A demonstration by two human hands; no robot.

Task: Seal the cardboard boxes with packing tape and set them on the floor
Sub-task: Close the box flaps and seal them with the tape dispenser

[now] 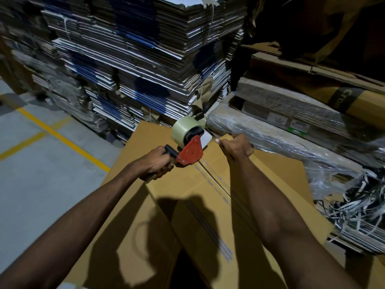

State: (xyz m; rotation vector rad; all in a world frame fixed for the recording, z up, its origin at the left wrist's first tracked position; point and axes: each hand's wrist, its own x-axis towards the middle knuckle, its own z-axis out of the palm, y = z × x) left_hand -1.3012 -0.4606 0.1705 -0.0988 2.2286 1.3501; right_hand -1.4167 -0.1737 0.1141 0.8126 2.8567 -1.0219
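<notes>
Gripping the black handle of a red tape dispenser (188, 151) loaded with a pale clear tape roll, the left hand (155, 163) is curling tightly around it at the centre of view. The dispenser is sitting on the far end of the seam of a large brown cardboard box (166, 215). At 2 o'clock from it, the right hand (236, 148) is clasping the box's far edge with bent fingers. Stacks of flattened cartons (133, 59) are rising at 12 o'clock, grey floor (41, 163) lying at 9 o'clock.
</notes>
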